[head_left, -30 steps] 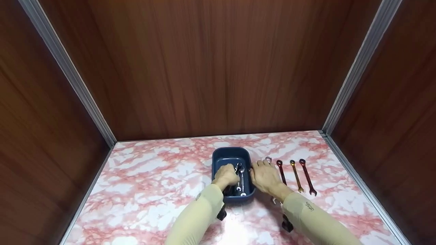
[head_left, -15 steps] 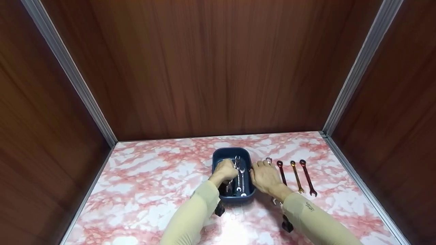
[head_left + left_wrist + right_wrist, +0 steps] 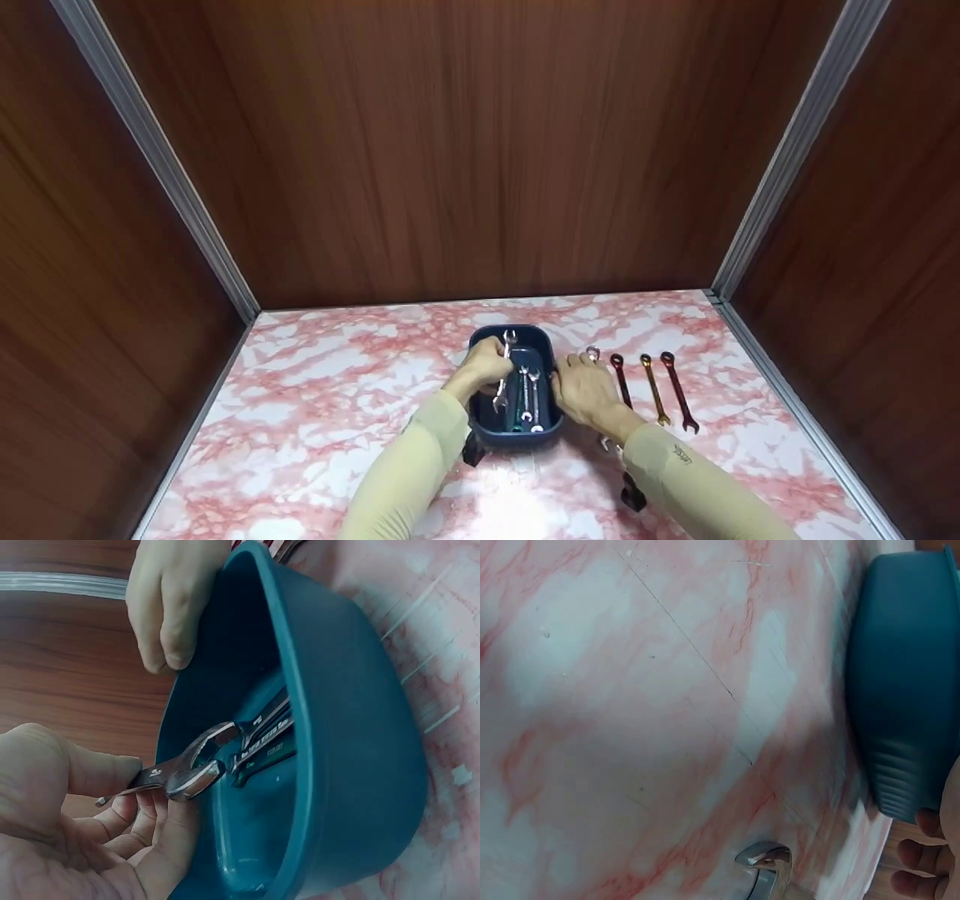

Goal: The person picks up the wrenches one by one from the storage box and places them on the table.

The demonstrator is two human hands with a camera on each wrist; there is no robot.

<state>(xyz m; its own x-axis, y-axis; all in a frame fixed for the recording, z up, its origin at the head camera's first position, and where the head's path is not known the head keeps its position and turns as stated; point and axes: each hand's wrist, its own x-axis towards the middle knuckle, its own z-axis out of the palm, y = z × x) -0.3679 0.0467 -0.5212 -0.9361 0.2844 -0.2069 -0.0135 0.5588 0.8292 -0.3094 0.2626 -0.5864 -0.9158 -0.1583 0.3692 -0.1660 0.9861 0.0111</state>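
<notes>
From the head, we look forward and down across the marbled table (image 3: 337, 390) to the wood-grain panel (image 3: 480, 150). From the left wrist, we peer closely into the blue bin (image 3: 360, 727); from the right, we face the table close-up, bin at frame right. Head and left wrist share the bin's inside.

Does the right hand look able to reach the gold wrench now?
Likely yes: between the right hand and the gold wrench lies only a red wrench, flat on the table.
</notes>
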